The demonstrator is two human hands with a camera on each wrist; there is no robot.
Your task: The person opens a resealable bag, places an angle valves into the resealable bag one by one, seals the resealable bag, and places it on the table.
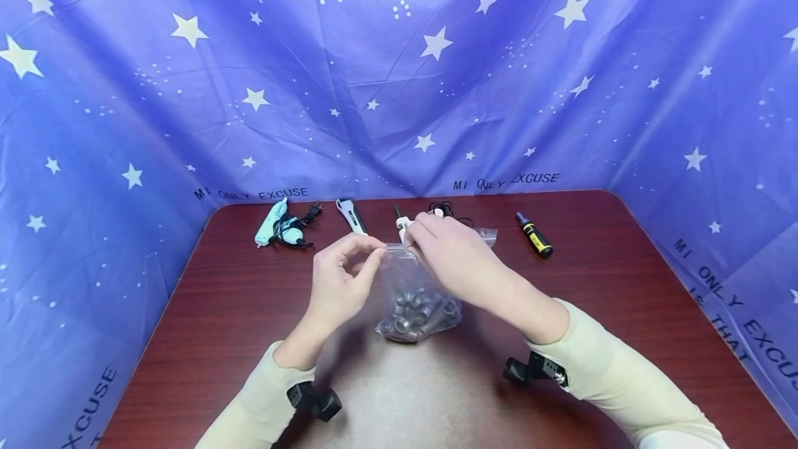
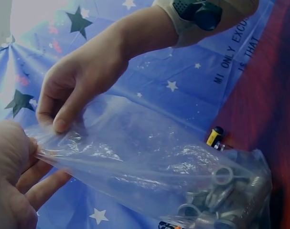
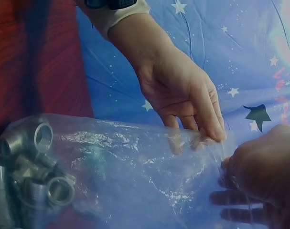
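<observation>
A clear plastic zip bag (image 1: 402, 283) hangs between my two hands over the middle of the table. Threaded metal pipe fittings (image 1: 414, 314) fill its bottom, several of them ring-shaped at the ends, as the right wrist view shows. With thumb and fingers my left hand (image 1: 343, 274) pinches the left corner of the bag's top edge. My right hand (image 1: 458, 255) pinches the same edge farther right; its fingertips are partly hidden in the head view. In the left wrist view the right thumb presses on the film (image 2: 135, 148) near the left fingers.
Along the table's back lie a light-blue glue gun (image 1: 272, 224) with a black cord, a grey utility knife (image 1: 351, 216), a white tool (image 1: 404, 224) partly behind my right hand, and a yellow-black screwdriver (image 1: 535, 235). A starry blue curtain (image 1: 374, 75) surrounds the table (image 1: 206, 317).
</observation>
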